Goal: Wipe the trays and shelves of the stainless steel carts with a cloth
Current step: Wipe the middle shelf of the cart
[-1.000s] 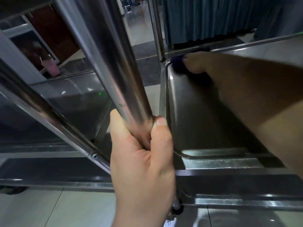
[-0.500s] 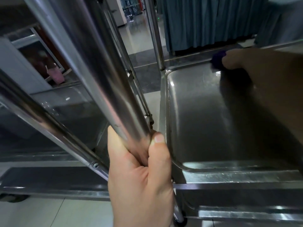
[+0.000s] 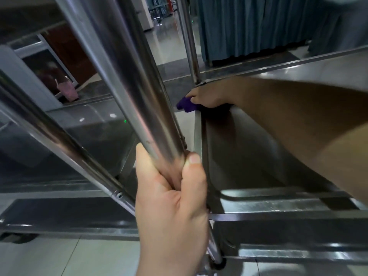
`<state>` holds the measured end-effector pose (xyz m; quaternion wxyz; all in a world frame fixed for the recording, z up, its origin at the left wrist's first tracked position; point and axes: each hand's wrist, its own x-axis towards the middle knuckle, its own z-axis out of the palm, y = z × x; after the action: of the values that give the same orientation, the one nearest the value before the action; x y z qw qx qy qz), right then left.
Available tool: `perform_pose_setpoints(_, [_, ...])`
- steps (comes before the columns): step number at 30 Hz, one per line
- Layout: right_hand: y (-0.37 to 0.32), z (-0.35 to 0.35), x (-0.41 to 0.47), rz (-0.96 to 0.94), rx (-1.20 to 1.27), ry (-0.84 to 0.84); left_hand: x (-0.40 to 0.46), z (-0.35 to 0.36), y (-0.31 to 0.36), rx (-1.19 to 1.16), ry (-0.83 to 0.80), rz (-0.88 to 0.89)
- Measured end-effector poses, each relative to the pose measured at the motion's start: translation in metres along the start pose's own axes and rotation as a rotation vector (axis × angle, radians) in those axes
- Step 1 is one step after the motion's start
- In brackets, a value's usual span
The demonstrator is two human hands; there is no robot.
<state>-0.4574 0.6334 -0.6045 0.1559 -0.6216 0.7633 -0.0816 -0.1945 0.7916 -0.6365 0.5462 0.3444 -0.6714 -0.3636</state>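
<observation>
Right hand [image 3: 209, 96] pinches the cloth [image 3: 186, 105] at the tray [image 3: 249, 156] corner — left hand [image 3: 171, 196] clamps the post [image 3: 127, 86] (bracing) — next, probably sweep the rim.

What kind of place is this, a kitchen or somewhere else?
Probably a banquet hall or restaurant service area: stainless steel carts with trays, a skirted blue table drape, and glossy tiled floor.

The cart post [image 3: 127, 92], running from upper left to centre, is polished metal, smooth and mirror-bright with long streaked reflections. The tray [image 3: 249, 160] at right is brushed steel, duller, with a satin sheen and a shinier rolled rim. The purple cloth [image 3: 186, 105] near the centre looks soft and matt. The floor tiles [image 3: 59, 257] at lower left are smooth and glossy. The blue curtain [image 3: 249, 26] at top right is pleated fabric.
</observation>
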Motion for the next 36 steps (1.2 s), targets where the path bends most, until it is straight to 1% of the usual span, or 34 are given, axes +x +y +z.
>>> perform_pose_setpoints(4, [-0.013, 0.012, -0.048, -0.148, -0.125, -0.082, 0.007, 0.003, 0.0, -0.019, 0.077, -0.02])
perform_pose_setpoints(6, [-0.023, 0.017, -0.084, -0.23, -0.122, -0.112, 0.001, 0.0, 0.01, 0.026, 0.039, 0.047])
perform_pose_setpoints(8, [-0.03, 0.028, -0.12, -0.257, -0.11, -0.109, -0.005, -0.005, 0.021, 0.097, -0.006, 0.122])
perform_pose_setpoints(11, [-0.042, 0.048, -0.171, -0.308, -0.126, -0.111, -0.008, -0.008, 0.025, 0.175, -0.028, 0.164])
perform_pose_setpoints(14, [-0.05, 0.059, -0.219, -0.228, -0.052, -0.061, -0.006, -0.008, 0.026, 0.198, -0.04, 0.158])
perform_pose_setpoints(16, [-0.051, 0.07, -0.245, -0.221, -0.08, -0.034, -0.006, -0.009, 0.026, 0.171, -0.035, 0.136])
perform_pose_setpoints(18, [-0.05, 0.074, -0.268, -0.15, -0.022, -0.002, -0.007, -0.007, 0.028, 0.163, -0.026, 0.132])
perform_pose_setpoints(20, [-0.047, 0.074, -0.286, -0.131, -0.036, 0.036, -0.009, -0.006, 0.03, 0.172, -0.02, 0.119])
perform_pose_setpoints(25, [-0.028, 0.073, -0.319, -0.077, -0.075, 0.065, -0.015, -0.006, 0.037, 0.201, 0.013, 0.081])
perform_pose_setpoints(28, [-0.012, 0.072, -0.333, -0.038, -0.09, 0.106, -0.019, -0.002, 0.041, 0.237, 0.063, 0.039])
perform_pose_setpoints(30, [-0.001, 0.072, -0.342, -0.011, -0.099, 0.136, -0.028, 0.001, 0.045, 0.27, 0.116, 0.044])
perform_pose_setpoints(32, [0.009, 0.073, -0.35, 0.014, -0.11, 0.161, -0.041, 0.003, 0.048, 0.296, 0.211, 0.145])
perform_pose_setpoints(34, [0.02, 0.072, -0.355, 0.033, -0.114, 0.181, -0.052, 0.006, 0.044, 0.32, 0.288, 0.341])
perform_pose_setpoints(35, [0.024, 0.072, -0.357, 0.041, -0.109, 0.187, -0.058, 0.009, 0.043, 0.346, 0.276, 0.434])
perform_pose_setpoints(36, [0.027, 0.071, -0.359, 0.047, -0.099, 0.19, -0.061, 0.013, 0.043, 0.363, 0.231, 0.502])
